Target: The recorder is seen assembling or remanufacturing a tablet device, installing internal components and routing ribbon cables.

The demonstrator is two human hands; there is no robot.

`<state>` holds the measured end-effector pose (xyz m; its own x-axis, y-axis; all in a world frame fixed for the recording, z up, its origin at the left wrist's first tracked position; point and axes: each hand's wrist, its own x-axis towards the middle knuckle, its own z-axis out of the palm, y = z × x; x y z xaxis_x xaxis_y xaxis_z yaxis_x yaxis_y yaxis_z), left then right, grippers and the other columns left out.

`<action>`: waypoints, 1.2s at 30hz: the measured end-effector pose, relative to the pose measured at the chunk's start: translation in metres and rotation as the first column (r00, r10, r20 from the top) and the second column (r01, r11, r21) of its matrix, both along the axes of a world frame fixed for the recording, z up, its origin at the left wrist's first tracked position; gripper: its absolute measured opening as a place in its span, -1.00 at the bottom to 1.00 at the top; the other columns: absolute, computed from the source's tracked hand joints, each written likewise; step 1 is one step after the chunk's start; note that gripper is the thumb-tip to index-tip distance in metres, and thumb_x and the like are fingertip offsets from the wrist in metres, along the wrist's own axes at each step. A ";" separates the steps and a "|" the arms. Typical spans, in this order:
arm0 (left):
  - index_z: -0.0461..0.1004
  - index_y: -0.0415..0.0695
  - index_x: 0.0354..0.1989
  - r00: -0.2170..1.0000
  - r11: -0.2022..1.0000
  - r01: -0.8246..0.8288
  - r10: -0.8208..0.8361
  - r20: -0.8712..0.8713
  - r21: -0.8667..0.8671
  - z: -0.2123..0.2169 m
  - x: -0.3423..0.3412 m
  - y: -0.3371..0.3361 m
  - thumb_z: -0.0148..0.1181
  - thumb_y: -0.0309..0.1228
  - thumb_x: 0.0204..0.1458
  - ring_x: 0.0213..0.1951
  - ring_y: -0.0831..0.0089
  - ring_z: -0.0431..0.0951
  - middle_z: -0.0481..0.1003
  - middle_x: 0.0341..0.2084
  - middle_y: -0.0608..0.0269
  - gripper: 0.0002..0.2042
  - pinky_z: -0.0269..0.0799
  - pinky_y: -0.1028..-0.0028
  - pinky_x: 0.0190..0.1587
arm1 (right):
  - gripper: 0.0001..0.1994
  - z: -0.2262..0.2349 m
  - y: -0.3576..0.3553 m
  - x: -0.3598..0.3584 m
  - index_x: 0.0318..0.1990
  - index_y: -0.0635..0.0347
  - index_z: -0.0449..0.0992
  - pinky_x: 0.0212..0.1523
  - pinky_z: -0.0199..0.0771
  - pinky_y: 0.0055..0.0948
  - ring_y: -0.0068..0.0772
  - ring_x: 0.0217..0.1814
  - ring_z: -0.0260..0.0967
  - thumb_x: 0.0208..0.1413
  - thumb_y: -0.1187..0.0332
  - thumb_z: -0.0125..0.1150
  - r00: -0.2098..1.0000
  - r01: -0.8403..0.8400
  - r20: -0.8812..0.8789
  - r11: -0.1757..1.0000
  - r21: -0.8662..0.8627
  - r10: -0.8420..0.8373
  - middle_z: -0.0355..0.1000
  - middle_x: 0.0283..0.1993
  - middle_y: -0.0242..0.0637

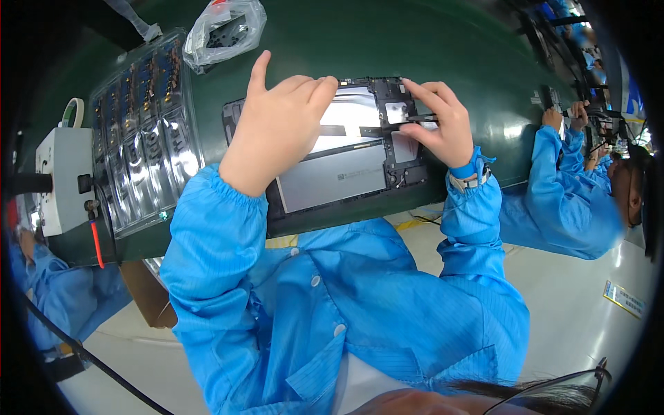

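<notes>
An open tablet housing lies on the bench edge in front of me, with its insides facing up. It holds a large grey battery and shiny silver panels. My left hand reaches over its left part, one finger raised and the others curled together at the far edge; what they pinch, if anything, is hidden. My right hand is at the right end, closed on black tweezers between thumb and fingers. The tweezers lie over the small silver plates there.
To the left, a clear blister tray holds several small circuit parts. Behind it sits a plastic bag with dark pieces. A white box with cables stands at the far left. Another person in blue works at the right on the green bench.
</notes>
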<state>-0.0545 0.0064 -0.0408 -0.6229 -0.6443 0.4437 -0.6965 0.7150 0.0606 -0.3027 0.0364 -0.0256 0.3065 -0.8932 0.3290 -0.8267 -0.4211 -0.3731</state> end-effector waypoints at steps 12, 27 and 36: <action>0.34 -0.01 -0.10 1.000 0.973 0.027 -0.027 -0.004 0.228 0.005 0.011 0.000 0.07 -0.53 -0.26 -0.03 0.43 0.37 0.42 -0.18 0.34 -0.57 -0.08 -0.03 0.16 | -0.83 -0.001 -0.018 0.009 -0.22 0.28 0.50 -0.37 0.29 -0.70 -0.66 -0.40 0.32 0.02 0.50 0.07 0.788 -0.011 0.609 0.988 0.156 -0.087 0.42 -0.48 -0.40; 0.42 0.00 -0.12 0.976 0.985 0.052 -0.085 0.202 0.165 0.014 0.009 -0.003 -0.02 -0.56 -0.23 0.02 0.46 0.33 0.36 -0.03 0.38 -0.60 -0.12 0.00 0.18 | -0.81 -0.018 -0.017 0.002 -0.24 0.27 0.49 -0.37 0.35 -0.68 -0.67 -0.37 0.38 -0.07 0.47 0.20 0.827 0.157 0.477 0.938 0.310 -0.296 0.45 -0.45 -0.39; 0.54 -0.09 -0.37 0.930 0.964 0.261 -0.235 0.281 -0.059 0.026 -0.008 -0.010 0.13 -0.45 -0.18 0.05 0.50 0.27 0.42 -0.18 0.42 -0.84 -0.11 0.05 0.22 | -0.81 -0.021 -0.016 0.001 -0.30 0.23 0.52 -0.34 0.43 -0.53 -0.34 -0.36 0.46 -0.12 0.41 0.25 0.961 0.190 0.204 0.982 -0.008 -0.185 0.47 -0.38 -0.19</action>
<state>-0.0624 -0.0036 -0.0152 -0.8619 -0.4178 0.2874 -0.4771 0.8603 -0.1799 -0.3018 0.0202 -0.0467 0.0592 -0.9182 0.3917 -0.8009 -0.2779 -0.5303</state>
